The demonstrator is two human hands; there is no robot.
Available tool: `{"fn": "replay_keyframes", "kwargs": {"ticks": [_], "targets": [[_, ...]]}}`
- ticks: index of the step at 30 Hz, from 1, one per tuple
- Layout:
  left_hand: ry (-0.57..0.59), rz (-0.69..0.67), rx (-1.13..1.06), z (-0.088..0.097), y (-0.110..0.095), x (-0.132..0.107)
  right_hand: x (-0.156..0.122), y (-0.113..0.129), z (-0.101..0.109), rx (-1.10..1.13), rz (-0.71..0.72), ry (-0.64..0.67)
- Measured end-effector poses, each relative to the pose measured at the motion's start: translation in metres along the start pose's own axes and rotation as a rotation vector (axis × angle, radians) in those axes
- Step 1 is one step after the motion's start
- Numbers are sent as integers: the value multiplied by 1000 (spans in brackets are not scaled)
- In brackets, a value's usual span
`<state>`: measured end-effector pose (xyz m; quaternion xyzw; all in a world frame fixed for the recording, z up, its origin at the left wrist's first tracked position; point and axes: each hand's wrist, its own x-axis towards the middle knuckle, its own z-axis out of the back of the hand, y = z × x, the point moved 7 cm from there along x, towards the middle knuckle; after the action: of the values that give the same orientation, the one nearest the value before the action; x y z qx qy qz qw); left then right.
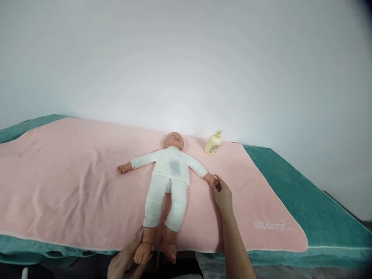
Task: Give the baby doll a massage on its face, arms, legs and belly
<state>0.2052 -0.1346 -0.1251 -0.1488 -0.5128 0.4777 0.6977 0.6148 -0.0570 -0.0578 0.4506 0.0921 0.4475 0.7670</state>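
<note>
A baby doll [171, 166] lies on its back, arms spread, with a white cloth body and a grey patch on its chest. My right hand [223, 193] is closed on the doll's small hand at the right, thumb and fingers pinching it. At the front edge, my left hand [126, 255] rests beside the doll's foot [142, 252], fingers stretched along the ankle. Part of that hand is hidden behind the foot, so how firmly it touches cannot be made out. A pale yellow pump bottle [213, 144] stands to the right of the doll's head, slightly tilted in view.
A pink blanket [72, 186] with white lettering at its right corner lies under the doll. It covers much of a green padded bed [293, 193], wrinkled on the left. A plain pale wall [180, 66] rises directly behind the bed.
</note>
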Motion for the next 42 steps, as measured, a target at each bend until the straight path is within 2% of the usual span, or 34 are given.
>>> {"fn": "replay_keyframes", "kwargs": {"ticks": [6,11,14,19,22,24,26,28,31,35,38,42], "targets": [[-29,11,-17,-3,-4,-8,0,-1,-1,-47,2,-7],[-44,55,-3,-2,-3,-8,-2,1,0,-19,44,-31],[-55,80,-8,3,-5,-5,-5,2,0,35,9,-22],[-5,49,-11,8,-16,15,-15,21,2,185,-71,-100],[-33,49,-42,10,-26,34,-20,37,1,275,-160,-158],[-25,48,-66,7,-37,51,-21,49,-2,316,-170,-174],[-1,47,-102,4,-49,68,-20,63,-5,345,-112,-196],[23,64,-141,1,-59,85,-19,78,-10,345,6,-204],[62,52,-186,-4,-71,106,-21,107,-23,245,255,-156],[73,43,-198,-12,-75,124,-37,142,-45,53,554,-114],[88,36,-196,-19,-75,133,-48,156,-59,-31,661,-104],[139,52,-206,-27,-75,141,-54,159,-68,-79,695,-82]]}}
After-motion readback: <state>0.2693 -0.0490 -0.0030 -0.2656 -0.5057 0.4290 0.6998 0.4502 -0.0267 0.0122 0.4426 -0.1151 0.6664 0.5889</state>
